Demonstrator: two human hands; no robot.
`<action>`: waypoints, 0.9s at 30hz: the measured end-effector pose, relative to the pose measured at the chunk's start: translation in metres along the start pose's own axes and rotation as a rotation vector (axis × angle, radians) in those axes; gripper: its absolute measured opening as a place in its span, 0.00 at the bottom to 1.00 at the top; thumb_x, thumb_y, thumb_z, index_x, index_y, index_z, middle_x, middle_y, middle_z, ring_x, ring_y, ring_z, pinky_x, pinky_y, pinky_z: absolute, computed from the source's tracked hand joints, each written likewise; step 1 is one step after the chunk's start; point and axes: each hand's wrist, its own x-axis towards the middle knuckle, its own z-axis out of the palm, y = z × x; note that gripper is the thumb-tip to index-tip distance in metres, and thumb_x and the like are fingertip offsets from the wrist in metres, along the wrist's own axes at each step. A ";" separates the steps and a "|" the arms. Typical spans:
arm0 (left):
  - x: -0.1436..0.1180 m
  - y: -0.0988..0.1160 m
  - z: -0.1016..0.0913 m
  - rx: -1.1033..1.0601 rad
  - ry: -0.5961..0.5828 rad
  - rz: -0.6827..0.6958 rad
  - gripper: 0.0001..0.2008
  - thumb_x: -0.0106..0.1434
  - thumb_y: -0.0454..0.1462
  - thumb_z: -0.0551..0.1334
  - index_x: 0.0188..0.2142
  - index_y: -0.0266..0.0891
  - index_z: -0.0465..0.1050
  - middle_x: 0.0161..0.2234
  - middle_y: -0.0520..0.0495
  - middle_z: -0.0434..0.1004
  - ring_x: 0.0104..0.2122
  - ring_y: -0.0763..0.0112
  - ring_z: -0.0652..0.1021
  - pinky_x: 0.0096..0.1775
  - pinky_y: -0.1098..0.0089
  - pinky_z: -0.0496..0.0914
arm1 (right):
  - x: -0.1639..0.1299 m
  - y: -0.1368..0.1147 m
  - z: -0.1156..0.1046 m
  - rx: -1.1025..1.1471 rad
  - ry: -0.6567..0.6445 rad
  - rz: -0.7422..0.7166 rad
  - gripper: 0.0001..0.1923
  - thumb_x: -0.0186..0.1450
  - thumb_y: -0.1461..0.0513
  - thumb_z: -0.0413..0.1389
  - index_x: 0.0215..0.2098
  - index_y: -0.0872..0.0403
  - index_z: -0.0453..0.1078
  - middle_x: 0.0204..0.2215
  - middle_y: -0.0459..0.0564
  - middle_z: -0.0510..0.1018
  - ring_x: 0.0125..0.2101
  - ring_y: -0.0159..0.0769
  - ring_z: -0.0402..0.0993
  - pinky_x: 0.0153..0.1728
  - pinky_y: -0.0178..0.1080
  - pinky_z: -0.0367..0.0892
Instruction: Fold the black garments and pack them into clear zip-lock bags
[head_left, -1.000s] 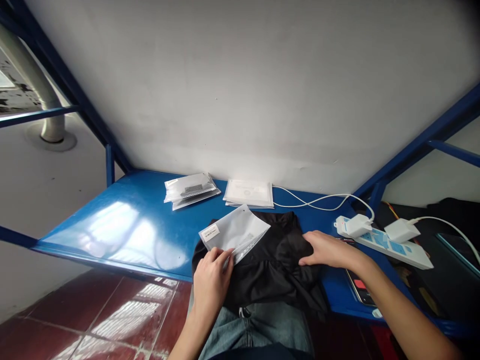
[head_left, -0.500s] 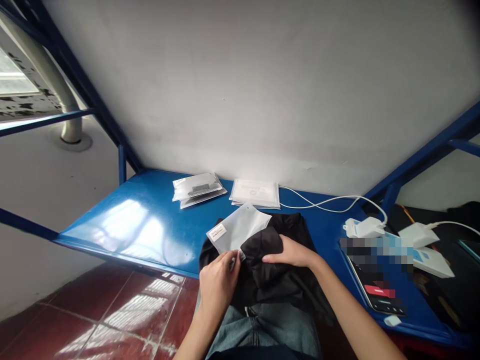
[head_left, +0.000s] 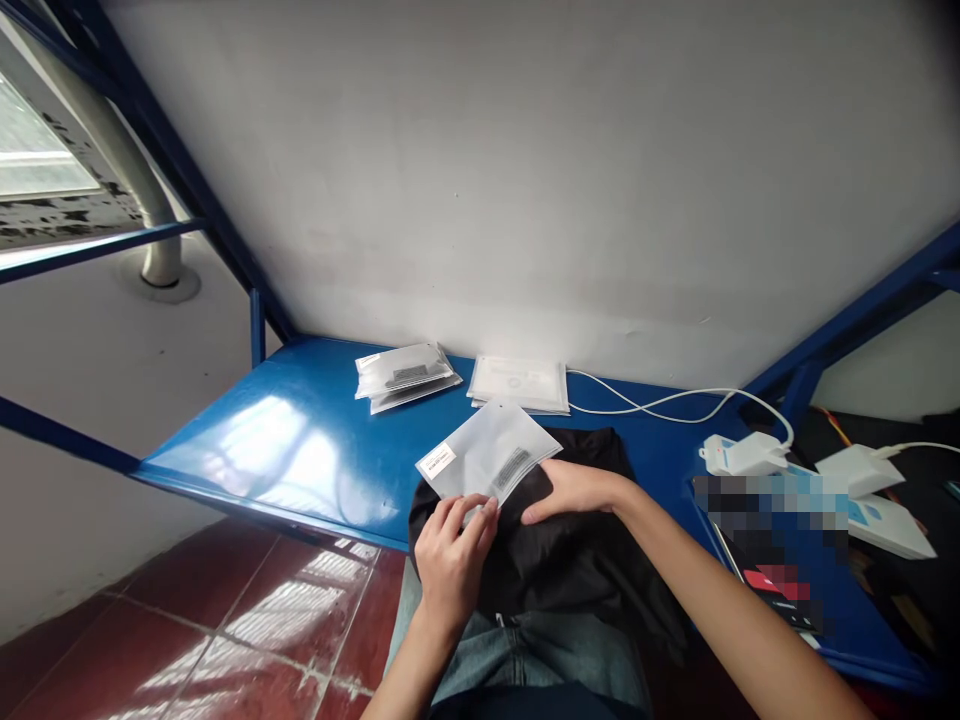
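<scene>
A translucent zip pouch (head_left: 480, 455) with a white sticker on its left corner and a dark printed patch on its right lies tilted over my lap. My left hand (head_left: 454, 555) is closed, its fingertips pinching the pouch's near edge. Bunched black cloth (head_left: 570, 570) covers my lap beneath the pouch. My right hand (head_left: 574, 490) grips a fold of this cloth at the pouch's right corner; the thumb shows, while the other fingertips are partly hidden.
Two stacks of similar pouches, the left stack (head_left: 409, 375) and the right stack (head_left: 519, 383), lie on the blue tabletop (head_left: 300, 430) against the wall. A white cable (head_left: 660, 412) runs to a charger (head_left: 746, 455) at right, beside a partly blurred phone (head_left: 780, 595).
The black cloth has come down off the pouch's right side, so the dark printed patch now shows. Both hands stay close to the pouch. The view has shifted slightly.
</scene>
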 end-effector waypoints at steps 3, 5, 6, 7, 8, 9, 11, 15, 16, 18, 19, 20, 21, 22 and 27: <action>-0.004 -0.005 -0.001 0.016 -0.011 -0.001 0.07 0.69 0.32 0.65 0.43 0.45 0.79 0.39 0.50 0.84 0.37 0.67 0.80 0.39 0.69 0.74 | -0.006 0.002 0.001 0.269 0.037 0.136 0.30 0.53 0.55 0.74 0.52 0.52 0.77 0.50 0.53 0.83 0.54 0.49 0.78 0.60 0.50 0.69; -0.006 -0.008 0.000 0.024 -0.022 -0.019 0.06 0.69 0.32 0.65 0.43 0.45 0.79 0.38 0.50 0.83 0.36 0.68 0.80 0.37 0.69 0.74 | -0.014 0.005 0.000 0.412 0.149 0.184 0.28 0.56 0.55 0.72 0.53 0.51 0.76 0.50 0.54 0.84 0.52 0.47 0.80 0.57 0.47 0.71; -0.007 -0.009 0.000 0.020 -0.032 -0.027 0.07 0.69 0.32 0.65 0.44 0.45 0.79 0.39 0.50 0.83 0.36 0.67 0.81 0.38 0.69 0.75 | -0.018 0.008 0.000 0.459 0.188 0.183 0.28 0.57 0.56 0.72 0.54 0.51 0.76 0.51 0.53 0.83 0.52 0.46 0.80 0.56 0.46 0.72; -0.007 -0.010 0.001 0.009 -0.042 -0.037 0.08 0.69 0.32 0.64 0.46 0.45 0.79 0.40 0.49 0.83 0.37 0.67 0.81 0.39 0.68 0.76 | -0.022 0.010 0.001 0.494 0.205 0.169 0.29 0.56 0.57 0.72 0.55 0.50 0.75 0.51 0.53 0.83 0.52 0.46 0.80 0.55 0.45 0.72; -0.008 -0.011 0.002 -0.007 -0.052 -0.046 0.09 0.70 0.32 0.64 0.48 0.45 0.78 0.41 0.48 0.83 0.39 0.66 0.82 0.41 0.67 0.77 | -0.026 0.012 0.002 0.523 0.204 0.148 0.29 0.56 0.59 0.73 0.55 0.50 0.75 0.52 0.53 0.83 0.52 0.45 0.80 0.55 0.44 0.73; -0.009 -0.012 0.002 -0.025 -0.061 -0.058 0.10 0.70 0.33 0.63 0.49 0.45 0.78 0.43 0.47 0.83 0.41 0.65 0.82 0.43 0.66 0.78 | -0.029 0.013 0.004 0.550 0.205 0.127 0.28 0.56 0.60 0.73 0.55 0.50 0.75 0.52 0.53 0.83 0.51 0.44 0.80 0.55 0.43 0.73; -0.010 -0.014 0.002 -0.060 -0.066 -0.080 0.12 0.70 0.33 0.63 0.51 0.45 0.77 0.46 0.46 0.82 0.44 0.64 0.83 0.47 0.65 0.79 | -0.031 0.015 0.009 0.595 0.263 0.118 0.26 0.57 0.60 0.72 0.53 0.51 0.76 0.50 0.52 0.84 0.49 0.43 0.81 0.53 0.41 0.74; -0.014 -0.020 0.001 -0.098 -0.067 -0.071 0.13 0.71 0.32 0.61 0.53 0.44 0.77 0.46 0.45 0.82 0.44 0.65 0.83 0.48 0.66 0.80 | -0.024 0.009 0.016 0.577 0.295 0.227 0.25 0.54 0.61 0.73 0.49 0.51 0.77 0.43 0.51 0.86 0.45 0.42 0.83 0.48 0.40 0.76; -0.015 -0.021 0.000 -0.106 -0.076 -0.066 0.14 0.71 0.32 0.61 0.53 0.44 0.77 0.46 0.45 0.82 0.44 0.66 0.83 0.48 0.66 0.80 | -0.019 0.006 0.017 0.546 0.251 0.247 0.25 0.53 0.62 0.74 0.48 0.52 0.77 0.43 0.52 0.86 0.46 0.42 0.83 0.49 0.40 0.75; -0.016 -0.024 -0.001 -0.122 -0.096 -0.071 0.15 0.72 0.32 0.59 0.55 0.44 0.76 0.47 0.44 0.81 0.43 0.66 0.83 0.46 0.67 0.80 | -0.009 0.000 0.019 0.501 0.197 0.248 0.25 0.52 0.63 0.74 0.47 0.54 0.78 0.43 0.53 0.86 0.46 0.43 0.82 0.49 0.39 0.75; -0.017 -0.026 -0.001 -0.126 -0.103 -0.078 0.15 0.73 0.32 0.59 0.56 0.45 0.76 0.48 0.44 0.81 0.43 0.66 0.83 0.45 0.68 0.80 | -0.005 -0.001 0.021 0.502 0.210 0.228 0.25 0.52 0.63 0.74 0.47 0.54 0.78 0.43 0.53 0.86 0.47 0.43 0.82 0.49 0.39 0.75; -0.017 -0.027 -0.001 -0.127 -0.104 -0.083 0.15 0.73 0.32 0.59 0.56 0.45 0.76 0.48 0.43 0.80 0.42 0.67 0.83 0.44 0.68 0.80 | 0.000 -0.001 0.022 0.519 0.251 0.198 0.25 0.52 0.62 0.73 0.48 0.53 0.78 0.43 0.52 0.86 0.47 0.44 0.82 0.49 0.39 0.75; -0.018 -0.027 -0.001 -0.126 -0.100 -0.084 0.15 0.73 0.32 0.60 0.56 0.45 0.76 0.49 0.43 0.80 0.42 0.67 0.83 0.44 0.68 0.80 | 0.004 0.000 0.024 0.548 0.308 0.159 0.24 0.53 0.61 0.73 0.48 0.53 0.78 0.43 0.52 0.86 0.46 0.44 0.82 0.48 0.40 0.76; -0.018 -0.028 0.000 -0.123 -0.093 -0.080 0.15 0.72 0.32 0.60 0.55 0.45 0.76 0.48 0.43 0.80 0.42 0.67 0.83 0.44 0.68 0.80 | 0.007 0.002 0.026 0.582 0.371 0.115 0.24 0.54 0.60 0.72 0.49 0.52 0.77 0.43 0.51 0.86 0.46 0.45 0.83 0.48 0.41 0.76; -0.014 -0.024 0.002 -0.082 -0.068 -0.129 0.13 0.71 0.34 0.62 0.53 0.45 0.77 0.46 0.44 0.80 0.43 0.65 0.83 0.46 0.66 0.80 | 0.010 0.016 0.027 0.495 0.469 0.008 0.23 0.58 0.58 0.69 0.51 0.48 0.77 0.50 0.50 0.84 0.52 0.49 0.80 0.56 0.48 0.73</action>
